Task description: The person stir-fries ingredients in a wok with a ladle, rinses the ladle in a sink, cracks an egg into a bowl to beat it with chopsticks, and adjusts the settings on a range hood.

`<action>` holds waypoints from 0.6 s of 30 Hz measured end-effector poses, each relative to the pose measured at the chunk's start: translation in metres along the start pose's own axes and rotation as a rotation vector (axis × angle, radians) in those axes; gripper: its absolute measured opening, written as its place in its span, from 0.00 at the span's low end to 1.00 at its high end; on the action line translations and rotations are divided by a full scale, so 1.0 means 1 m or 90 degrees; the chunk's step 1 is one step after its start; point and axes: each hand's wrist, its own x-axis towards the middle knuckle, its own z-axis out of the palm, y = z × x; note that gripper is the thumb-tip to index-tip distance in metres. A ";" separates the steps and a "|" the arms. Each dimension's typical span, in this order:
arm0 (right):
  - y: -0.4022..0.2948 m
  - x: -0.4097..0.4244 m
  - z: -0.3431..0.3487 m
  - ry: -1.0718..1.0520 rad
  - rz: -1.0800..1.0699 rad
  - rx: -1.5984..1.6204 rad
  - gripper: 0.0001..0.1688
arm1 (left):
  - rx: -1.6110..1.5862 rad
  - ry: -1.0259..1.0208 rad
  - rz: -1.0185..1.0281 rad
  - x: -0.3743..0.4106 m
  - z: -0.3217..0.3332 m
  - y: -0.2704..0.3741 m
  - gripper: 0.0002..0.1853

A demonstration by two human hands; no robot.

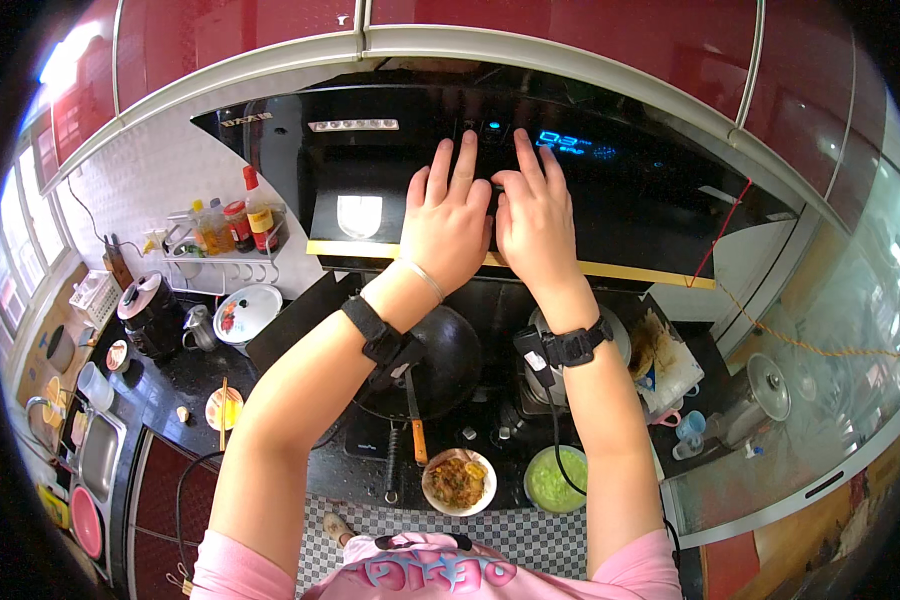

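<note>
My left hand (446,225) and my right hand (536,225) are raised side by side against the black glossy front of a range hood (630,217). Neither holds anything, and the fingers of both are apart. The fingertips reach up to a row of touch controls, where a blue indicator (494,125) glows between the hands. A lit blue display (566,142) lies just right of my right fingertips. Beneath my left forearm sits a dark wok (450,360) on the stove, a wooden-handled utensil (418,439) resting in it. A pot (621,337) is partly hidden behind my right wrist.
On the counter's front edge stand a bowl of cooked food (457,484) and a bowl of green pieces (551,484). Chopsticks lie across an egg bowl (214,412) at left. Beyond are a lidded pot (247,311), bottle shelf (225,259) and sink (99,457). Red cabinets (570,34) overhang.
</note>
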 end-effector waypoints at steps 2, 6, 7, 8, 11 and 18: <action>-0.001 0.000 -0.002 -0.007 0.008 -0.012 0.08 | -0.017 -0.030 -0.004 -0.003 -0.007 0.001 0.15; -0.006 -0.015 -0.005 -0.020 -0.010 0.020 0.09 | -0.080 -0.061 -0.023 -0.016 -0.020 0.004 0.13; -0.010 -0.021 -0.006 -0.029 -0.006 0.033 0.09 | -0.084 -0.077 -0.024 -0.022 -0.023 0.004 0.14; -0.014 -0.027 -0.007 -0.037 -0.002 0.046 0.10 | -0.088 -0.093 -0.025 -0.027 -0.027 0.004 0.14; -0.026 -0.056 -0.007 -0.024 -0.016 0.098 0.10 | -0.120 -0.153 -0.039 -0.054 -0.045 0.009 0.15; -0.072 -0.148 -0.002 -0.222 -0.009 0.228 0.15 | -0.244 -0.222 -0.073 -0.170 -0.080 0.014 0.21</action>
